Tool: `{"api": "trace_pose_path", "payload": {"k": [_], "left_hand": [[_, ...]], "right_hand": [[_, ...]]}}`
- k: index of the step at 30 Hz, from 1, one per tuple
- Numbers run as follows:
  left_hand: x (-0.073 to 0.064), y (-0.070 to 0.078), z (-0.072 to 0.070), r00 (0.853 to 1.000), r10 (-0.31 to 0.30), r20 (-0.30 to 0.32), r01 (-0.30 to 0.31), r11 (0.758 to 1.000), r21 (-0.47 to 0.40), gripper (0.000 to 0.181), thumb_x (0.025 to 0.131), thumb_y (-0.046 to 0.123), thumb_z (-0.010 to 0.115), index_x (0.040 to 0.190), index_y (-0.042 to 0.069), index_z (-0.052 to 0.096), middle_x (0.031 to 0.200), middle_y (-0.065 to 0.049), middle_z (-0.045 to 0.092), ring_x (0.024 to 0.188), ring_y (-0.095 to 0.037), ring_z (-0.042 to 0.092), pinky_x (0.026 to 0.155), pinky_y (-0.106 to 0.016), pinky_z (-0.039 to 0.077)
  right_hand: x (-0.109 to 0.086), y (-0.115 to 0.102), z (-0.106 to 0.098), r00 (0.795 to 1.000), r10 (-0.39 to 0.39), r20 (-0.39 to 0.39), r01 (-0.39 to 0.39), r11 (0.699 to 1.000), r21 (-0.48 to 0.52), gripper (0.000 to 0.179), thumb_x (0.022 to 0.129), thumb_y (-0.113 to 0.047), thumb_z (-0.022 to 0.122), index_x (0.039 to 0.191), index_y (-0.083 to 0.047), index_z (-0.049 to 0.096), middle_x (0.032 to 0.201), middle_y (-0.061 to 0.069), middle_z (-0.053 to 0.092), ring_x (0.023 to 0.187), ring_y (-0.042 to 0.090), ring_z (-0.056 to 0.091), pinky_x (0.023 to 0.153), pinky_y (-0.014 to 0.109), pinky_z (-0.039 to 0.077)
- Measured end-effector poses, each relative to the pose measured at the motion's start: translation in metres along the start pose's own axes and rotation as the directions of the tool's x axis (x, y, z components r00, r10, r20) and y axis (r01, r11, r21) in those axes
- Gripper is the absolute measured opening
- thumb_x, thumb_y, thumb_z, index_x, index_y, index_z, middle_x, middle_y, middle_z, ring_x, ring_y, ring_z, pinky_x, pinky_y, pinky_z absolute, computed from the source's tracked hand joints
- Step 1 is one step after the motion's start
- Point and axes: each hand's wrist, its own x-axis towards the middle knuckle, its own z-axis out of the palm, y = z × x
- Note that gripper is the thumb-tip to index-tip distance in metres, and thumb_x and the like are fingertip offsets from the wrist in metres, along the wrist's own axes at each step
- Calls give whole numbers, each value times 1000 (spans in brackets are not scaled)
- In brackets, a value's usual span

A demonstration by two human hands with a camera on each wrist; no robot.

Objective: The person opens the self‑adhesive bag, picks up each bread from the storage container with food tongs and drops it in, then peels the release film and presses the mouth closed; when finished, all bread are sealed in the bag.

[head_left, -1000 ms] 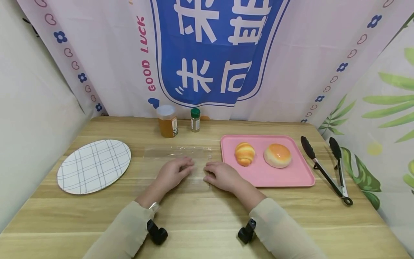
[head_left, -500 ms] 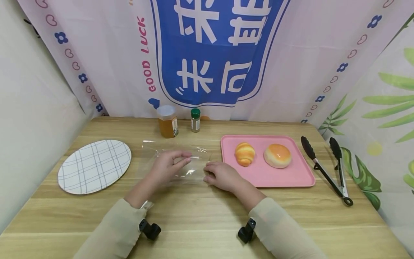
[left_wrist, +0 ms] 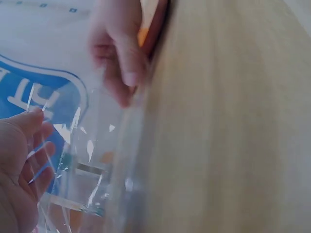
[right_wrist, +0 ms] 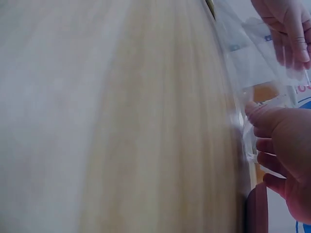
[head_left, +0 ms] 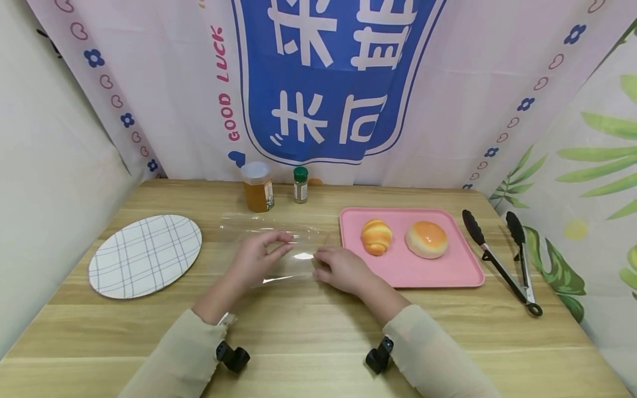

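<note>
Since a second ago, when both hands lay flat on the sheet, the left hand point(head_left: 259, 258) has risen off the counter point(head_left: 318, 331) and now lifts the near part of a clear plastic bag point(head_left: 278, 243), its thumb and fingertips pinching the film so that the bag's edge stands up and catches the light. Over the last half second it has barely shifted; the bag has only opened a little more, with a bright glint between the two hands. The right hand point(head_left: 343, 270) has stayed where it was, fingers curled, gripping the bag's right edge low against the counter; the right wrist view shows the film wrapped over its fingers point(right_wrist: 272, 145). In the left wrist view the left hand's fingers point(left_wrist: 29, 145) are seen through the crinkled film.

The bag lies between the two hands and reaches away from them toward the back of the counter. Judging by this, the bag's mouth is being pulled apart, and the work has passed from smoothing it flat to opening it.

Just right of the right hand sits a pink tray point(head_left: 448, 276) with a croissant point(head_left: 376, 236) and a round bun point(head_left: 427, 239); black tongs point(head_left: 502, 254) lie farther right. Left of the left hand is a checked oval plate point(head_left: 145, 254). Beyond the bag stand a honey jar point(head_left: 257, 187) and a small green-capped spice bottle point(head_left: 300, 184).
</note>
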Motion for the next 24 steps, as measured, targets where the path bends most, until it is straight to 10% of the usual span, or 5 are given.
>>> {"api": "trace_pose_path", "payload": {"k": [15,24], "left_hand": [[-6,-20,17,995,-49,-90,42,996,-83,21,92,14,67,111,4,70,117,-11,72,117,-32,64,104,-49,49],[-7,-23,17,993,-31,-118,19,995,-100,24,92,13,68,113,4,70,117,-12,72,118,-32,64,103,-49,49]], "right_hand": [[-44,27,-36,962,192,-192,-152,967,206,45,94,-30,65,133,-8,59,146,13,52,135,35,48,113,53,40],[-122,120,-81,837,457,-302,-427,889,165,58,97,-33,60,143,0,43,151,27,38,138,49,34,113,66,28]]}}
